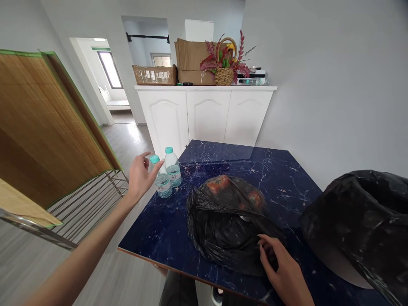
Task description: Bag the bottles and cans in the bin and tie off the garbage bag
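My left hand (pixel 142 176) is at a clear water bottle (pixel 163 185) with a turquoise cap. Its thumb and fingers are spread on either side of the cap and neck; whether they touch it I cannot tell. A second, similar bottle (pixel 173 168) stands upright right behind. Over the lower right part of a black plastic bag (pixel 219 238), my right hand (pixel 280 267) hovers or rests with loosely curved fingers, a gap showing between thumb and index finger. Round reddish fruits, looking like tomatoes (pixel 218 183), show through the bag's thin film.
The dark blue marbled table (pixel 159 238) carries all of these. At the right is a container lined with another black bag (pixel 360 225). A metal rack (pixel 95 199) with bamboo mats stands left. Behind is a white cabinet (pixel 207 112) with cardboard boxes and a flower basket (pixel 224 76).
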`<state>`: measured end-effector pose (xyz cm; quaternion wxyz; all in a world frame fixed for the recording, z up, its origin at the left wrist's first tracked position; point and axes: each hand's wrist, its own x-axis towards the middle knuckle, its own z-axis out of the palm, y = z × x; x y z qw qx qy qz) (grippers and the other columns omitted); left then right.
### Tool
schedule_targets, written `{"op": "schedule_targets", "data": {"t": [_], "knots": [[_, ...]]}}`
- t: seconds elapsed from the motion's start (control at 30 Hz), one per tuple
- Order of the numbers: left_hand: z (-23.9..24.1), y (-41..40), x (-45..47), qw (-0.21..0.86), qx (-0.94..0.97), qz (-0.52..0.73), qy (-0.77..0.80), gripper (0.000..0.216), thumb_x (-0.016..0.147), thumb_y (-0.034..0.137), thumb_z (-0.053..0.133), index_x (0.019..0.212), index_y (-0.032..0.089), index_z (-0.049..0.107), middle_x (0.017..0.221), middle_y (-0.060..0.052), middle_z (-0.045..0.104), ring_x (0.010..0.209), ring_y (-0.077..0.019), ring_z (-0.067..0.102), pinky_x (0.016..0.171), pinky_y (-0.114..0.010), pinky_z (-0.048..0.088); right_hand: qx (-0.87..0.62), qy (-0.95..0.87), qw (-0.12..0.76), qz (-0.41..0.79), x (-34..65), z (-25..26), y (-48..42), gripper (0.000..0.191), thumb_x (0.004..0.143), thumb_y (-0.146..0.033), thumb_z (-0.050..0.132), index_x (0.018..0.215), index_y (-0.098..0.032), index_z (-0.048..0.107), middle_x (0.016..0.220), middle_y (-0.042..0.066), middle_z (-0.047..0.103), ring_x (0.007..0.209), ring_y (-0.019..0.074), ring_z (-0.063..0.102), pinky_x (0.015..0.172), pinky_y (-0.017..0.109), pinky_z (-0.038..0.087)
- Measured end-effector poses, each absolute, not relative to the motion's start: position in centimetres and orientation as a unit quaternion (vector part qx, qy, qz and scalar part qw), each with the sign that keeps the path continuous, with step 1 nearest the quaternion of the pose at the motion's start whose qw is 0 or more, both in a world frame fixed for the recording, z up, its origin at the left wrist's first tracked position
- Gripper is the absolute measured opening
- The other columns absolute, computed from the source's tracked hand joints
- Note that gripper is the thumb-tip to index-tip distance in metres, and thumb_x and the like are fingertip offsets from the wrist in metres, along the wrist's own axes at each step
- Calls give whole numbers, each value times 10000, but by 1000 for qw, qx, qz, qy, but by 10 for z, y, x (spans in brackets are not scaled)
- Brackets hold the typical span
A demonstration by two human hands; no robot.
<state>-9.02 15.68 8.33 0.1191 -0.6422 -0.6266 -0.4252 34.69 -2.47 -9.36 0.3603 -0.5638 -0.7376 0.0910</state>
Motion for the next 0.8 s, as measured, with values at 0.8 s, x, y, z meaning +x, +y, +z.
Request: {"op": "schedule_targets", "data": {"t": [0.8], "knots": [[-28, 96, 72, -46, -862, -229, -450, 506, 1066, 241, 448, 1571, 225, 413, 1590, -188, 414, 1507, -378, 360, 1199, -627, 385, -571, -780, 247, -68, 318, -43, 61, 605, 1007, -145, 407, 1605, -229, 390, 1586, 172, 473, 1496, 413, 427, 1160, 621, 452]]}}
